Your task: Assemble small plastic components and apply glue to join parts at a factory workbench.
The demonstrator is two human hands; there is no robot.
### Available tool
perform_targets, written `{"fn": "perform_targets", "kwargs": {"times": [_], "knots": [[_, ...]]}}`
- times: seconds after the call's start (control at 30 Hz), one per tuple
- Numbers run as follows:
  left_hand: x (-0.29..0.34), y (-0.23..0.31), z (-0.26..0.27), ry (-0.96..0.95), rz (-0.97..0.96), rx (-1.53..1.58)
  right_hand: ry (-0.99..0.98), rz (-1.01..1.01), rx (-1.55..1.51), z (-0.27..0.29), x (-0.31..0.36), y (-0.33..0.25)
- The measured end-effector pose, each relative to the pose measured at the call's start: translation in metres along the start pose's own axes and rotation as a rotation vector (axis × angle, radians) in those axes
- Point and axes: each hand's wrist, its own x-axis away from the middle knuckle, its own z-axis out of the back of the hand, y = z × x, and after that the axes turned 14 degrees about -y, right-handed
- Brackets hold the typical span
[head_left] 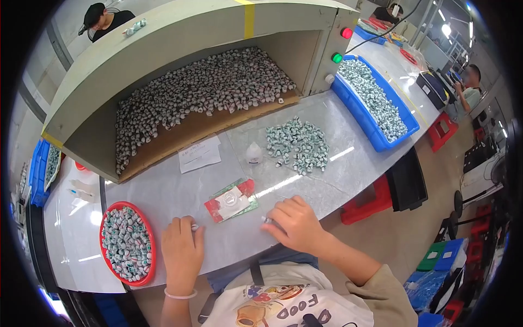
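Observation:
My left hand (181, 248) is on the grey table beside the red basket, its fingers closed on a small whitish cylindrical piece (194, 226) at the thumb and fingertip. To the right, my right hand (297, 224) pinches another small pale piece (266, 219) between thumb and bent fingers. Between and just beyond the hands lies a flat red-and-green pad (248, 189) with a white sheet and a small clear round dish (231, 199) on top. Behind it stands a small white squeeze bottle (254, 153). A loose heap of white-and-green pieces (297, 143) is spread farther right.
A red round basket (153, 256) full of similar pieces stands at left. Across the back, a beige box-like cabinet (305, 24) holds many pieces. A blue tray (389, 145) of pieces sits at right. A paper note (200, 155) lies before the cabinet. Other people are farther off.

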Motion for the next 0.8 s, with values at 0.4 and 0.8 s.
{"fn": "perform_targets", "kwargs": {"times": [0.4, 0.8], "knots": [[0.036, 0.020, 0.099, 0.612, -0.175, 0.214, 0.066, 0.032, -0.057, -0.014, -0.001, 0.009], [0.148, -0.024, 0.110, 0.444, -0.091, 0.006, 0.113, 0.001, -0.038, -0.014, -0.004, 0.017]]}}
